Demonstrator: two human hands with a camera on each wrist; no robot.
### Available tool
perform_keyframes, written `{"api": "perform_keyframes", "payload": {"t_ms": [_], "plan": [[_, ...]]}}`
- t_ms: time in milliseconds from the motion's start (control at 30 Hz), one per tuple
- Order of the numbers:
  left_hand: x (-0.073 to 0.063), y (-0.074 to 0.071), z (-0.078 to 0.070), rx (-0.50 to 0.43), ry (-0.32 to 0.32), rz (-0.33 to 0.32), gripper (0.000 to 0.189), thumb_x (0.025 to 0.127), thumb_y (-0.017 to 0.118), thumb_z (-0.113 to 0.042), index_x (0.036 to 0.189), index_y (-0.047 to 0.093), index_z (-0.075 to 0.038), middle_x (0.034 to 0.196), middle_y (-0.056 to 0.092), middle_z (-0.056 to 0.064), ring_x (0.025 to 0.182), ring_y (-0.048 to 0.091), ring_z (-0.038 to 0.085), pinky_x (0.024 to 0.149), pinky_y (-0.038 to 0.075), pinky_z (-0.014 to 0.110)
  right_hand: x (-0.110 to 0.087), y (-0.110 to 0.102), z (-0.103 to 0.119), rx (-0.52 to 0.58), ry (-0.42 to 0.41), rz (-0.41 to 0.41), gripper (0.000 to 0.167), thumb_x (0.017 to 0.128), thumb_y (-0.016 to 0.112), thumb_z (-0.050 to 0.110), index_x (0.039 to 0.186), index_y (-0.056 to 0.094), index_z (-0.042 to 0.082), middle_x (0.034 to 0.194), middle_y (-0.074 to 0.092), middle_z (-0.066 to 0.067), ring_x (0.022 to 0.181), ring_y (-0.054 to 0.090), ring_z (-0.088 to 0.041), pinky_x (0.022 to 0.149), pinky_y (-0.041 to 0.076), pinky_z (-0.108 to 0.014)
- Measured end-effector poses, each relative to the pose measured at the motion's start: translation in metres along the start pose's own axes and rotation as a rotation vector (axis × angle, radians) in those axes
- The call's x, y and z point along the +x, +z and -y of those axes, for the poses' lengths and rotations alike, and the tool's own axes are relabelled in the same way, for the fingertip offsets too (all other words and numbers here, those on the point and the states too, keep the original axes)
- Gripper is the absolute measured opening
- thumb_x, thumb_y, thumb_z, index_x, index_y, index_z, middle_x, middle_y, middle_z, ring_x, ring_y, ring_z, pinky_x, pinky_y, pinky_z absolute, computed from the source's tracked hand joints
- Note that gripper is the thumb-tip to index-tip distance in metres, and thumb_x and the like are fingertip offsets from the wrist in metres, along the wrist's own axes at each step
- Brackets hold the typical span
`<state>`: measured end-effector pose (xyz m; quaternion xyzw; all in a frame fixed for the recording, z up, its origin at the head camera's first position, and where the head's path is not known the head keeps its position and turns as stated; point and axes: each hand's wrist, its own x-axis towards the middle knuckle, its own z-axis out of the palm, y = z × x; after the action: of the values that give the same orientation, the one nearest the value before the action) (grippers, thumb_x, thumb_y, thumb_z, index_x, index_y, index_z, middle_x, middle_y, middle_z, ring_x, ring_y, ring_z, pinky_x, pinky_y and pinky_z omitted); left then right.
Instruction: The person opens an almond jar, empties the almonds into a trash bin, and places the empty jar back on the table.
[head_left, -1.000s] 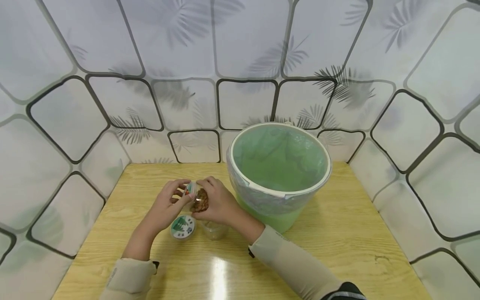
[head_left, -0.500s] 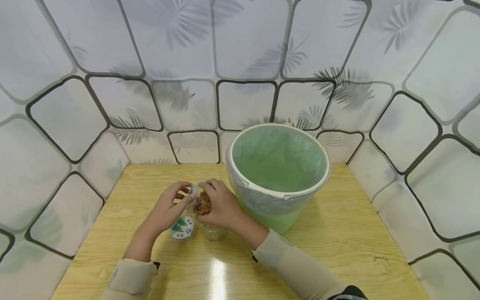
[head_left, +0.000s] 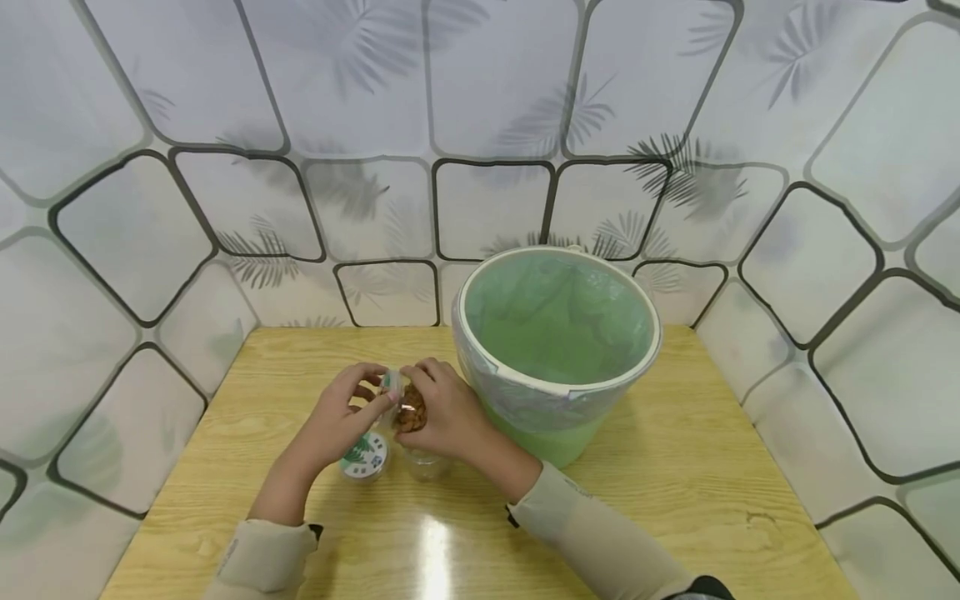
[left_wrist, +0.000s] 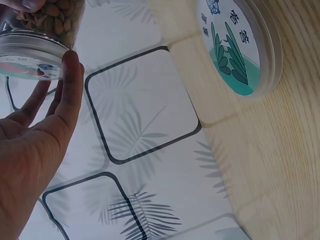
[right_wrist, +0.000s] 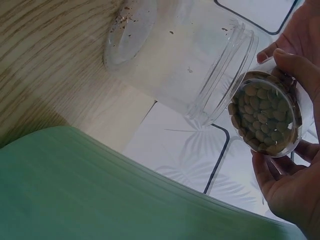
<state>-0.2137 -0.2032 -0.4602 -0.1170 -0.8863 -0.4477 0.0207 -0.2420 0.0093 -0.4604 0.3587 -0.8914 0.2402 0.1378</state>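
Note:
My right hand [head_left: 448, 414] grips a clear jar of almonds [head_left: 410, 412], tipped on its side above the table. Its round base, with almonds packed behind it, faces the right wrist camera [right_wrist: 263, 116]. Thumb and fingers of my left hand [head_left: 347, 423] hold the jar's printed lid [left_wrist: 30, 60], which sits on the jar's mouth. Below the hands, a second lid [head_left: 365, 456] with a green plant print lies on the table. Beside it stands an uncapped clear jar [right_wrist: 175, 55] with brown crumbs inside, partly hidden by my right hand in the head view.
A large green bucket [head_left: 558, 389] with a clear liner and white rim stands close to the right of my right hand. The wood-grain table [head_left: 675, 517] meets patterned wall covering [head_left: 382, 208] at the back and both sides.
Both hands and the almond jar have shifted slightly to the right. The held lid has turned, so less of its printed face shows. The bucket, loose lid and uncapped jar stay put.

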Motion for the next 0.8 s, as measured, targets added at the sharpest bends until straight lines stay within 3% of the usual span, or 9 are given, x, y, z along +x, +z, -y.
{"api": "perform_keyframes", "payload": {"t_ms": [167,400,800], "plan": [[-0.0005,-0.0009,0.0002,0.010,0.001,0.004,0.050,0.108,0.062,-0.042,0.147,0.056,-0.011,0.136,0.061,0.014,0.118,0.065,0.033,0.096,0.057,0.051,-0.0006,0.0012,0.0001,0.052,0.025,0.013,0.090,0.069,0.101,0.041,0.144,0.061,0.012,0.128,0.062,-0.005,0.112,0.062,-0.020,0.094,0.060,-0.034],[-0.0010,-0.0022,-0.0025,0.025,0.009,-0.013,0.048,0.106,0.066,-0.043,0.143,0.059,-0.012,0.130,0.062,0.012,0.110,0.065,0.027,0.090,0.056,0.043,-0.0003,0.0013,0.0023,0.179,0.112,0.043,0.090,0.068,0.102,0.044,0.141,0.058,0.014,0.129,0.059,-0.003,0.111,0.059,-0.017,0.095,0.059,-0.033],[-0.0034,-0.0016,-0.0018,0.022,0.002,-0.015,0.043,0.104,0.070,-0.041,0.137,0.063,-0.015,0.126,0.063,0.010,0.105,0.064,0.024,0.087,0.056,0.040,-0.0011,0.0038,0.0029,0.229,0.158,0.088,0.088,0.068,0.101,0.045,0.138,0.056,0.016,0.124,0.058,-0.003,0.105,0.056,-0.014,0.092,0.056,-0.033]]}}
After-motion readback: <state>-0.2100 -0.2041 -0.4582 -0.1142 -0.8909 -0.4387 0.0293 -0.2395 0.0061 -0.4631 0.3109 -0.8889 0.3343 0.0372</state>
